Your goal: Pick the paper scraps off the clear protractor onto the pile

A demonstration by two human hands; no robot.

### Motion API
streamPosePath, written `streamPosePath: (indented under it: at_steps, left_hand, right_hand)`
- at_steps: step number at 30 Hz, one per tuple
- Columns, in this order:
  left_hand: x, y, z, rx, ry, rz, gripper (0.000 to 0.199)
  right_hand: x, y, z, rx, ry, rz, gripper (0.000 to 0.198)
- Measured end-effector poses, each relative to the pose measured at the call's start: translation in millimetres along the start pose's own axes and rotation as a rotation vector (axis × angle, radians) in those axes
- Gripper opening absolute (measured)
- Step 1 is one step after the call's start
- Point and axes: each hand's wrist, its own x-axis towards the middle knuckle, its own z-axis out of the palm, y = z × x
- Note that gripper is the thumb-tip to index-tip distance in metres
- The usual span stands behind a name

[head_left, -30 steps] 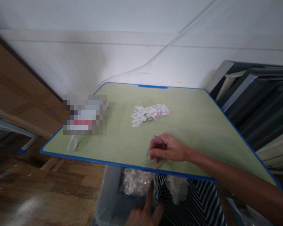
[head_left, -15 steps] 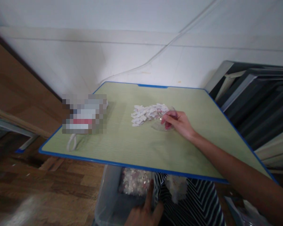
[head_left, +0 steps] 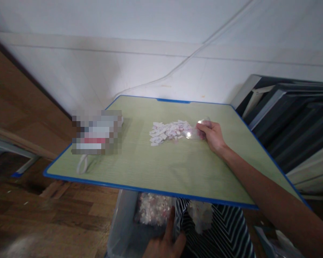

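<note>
While gripping 1 clear plastic piece (head_left: 193, 134) between thumb and fingers of right hand (head_left: 214, 138), noted its place: over worktop (head_left: 150, 165), at 3 o'clock from pile of paper slips (head_left: 167, 132), reaching to pile's edge. Cannot tell contact from overlap. Judged light, limp, slippery; likely to crease before tearing. Best held at its 3 o'clock end, away from slips, with flat thumb pressure. Judged slips very light, easily scattered; better scooped from 6 o'clock side than pinched singly. Saw left hand (head_left: 165, 245) at 6 o'clock, below worktop edge, at 3 o'clock side of translucent bin (head_left: 118, 218), index finger extended; cannot tell whether gripping.
</note>
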Motion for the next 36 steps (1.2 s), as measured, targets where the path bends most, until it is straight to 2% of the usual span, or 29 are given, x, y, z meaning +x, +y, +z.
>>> streamPosePath:
  at_steps: [3, 8, 14, 18, 21, 25, 29, 33, 36]
  left_hand:
    - [0.3, 0.0, -0.3, -0.003, -0.01, 0.009, 0.035]
    - [-0.6, -0.7, -0.4, 0.001, 0.001, 0.015, 0.031]
    - [-0.1, -1.6, 3.8, -0.002, 0.039, 0.028, 0.03]
    - [0.7, -1.2, 6.3, -0.02, 0.051, 0.007, 0.03]
    - [0.6, -0.4, 6.1, -0.035, 0.056, -0.015, 0.036]
    - [0.2, 0.1, 5.3, -0.055, 0.053, -0.037, 0.043]
    - [1.5, -0.4, 5.8, -0.06, 0.013, -0.031, 0.046]
    - [2.7, -0.4, 7.9, -0.094, 0.02, -0.059, 0.045]
    - [2.6, -0.3, 9.6, -0.082, 0.035, -0.057, 0.045]
  right_hand:
    - [-4.4, -0.1, 3.7, -0.074, -0.06, -0.081, 0.029]
    - [-20.0, -14.8, 20.7, -0.204, -0.281, -0.351, 0.027]
    - [-5.6, -40.1, 67.7, -0.323, -0.547, -0.609, 0.023]
    - [13.2, -40.7, 102.4, -0.376, -0.607, -0.688, 0.018]
    - [18.2, -32.1, 114.7, -0.399, -0.632, -0.697, 0.019]
    - [13.2, -27.9, 102.7, -0.377, -0.68, -0.664, 0.019]
    - [3.9, -39.4, 65.6, -0.348, -0.745, -0.583, 0.023]
    - [-3.0, -46.0, 27.2, -0.252, -0.529, -0.389, 0.033]
    - [-6.5, -39.3, 13.3, -0.159, -0.33, -0.289, 0.036]
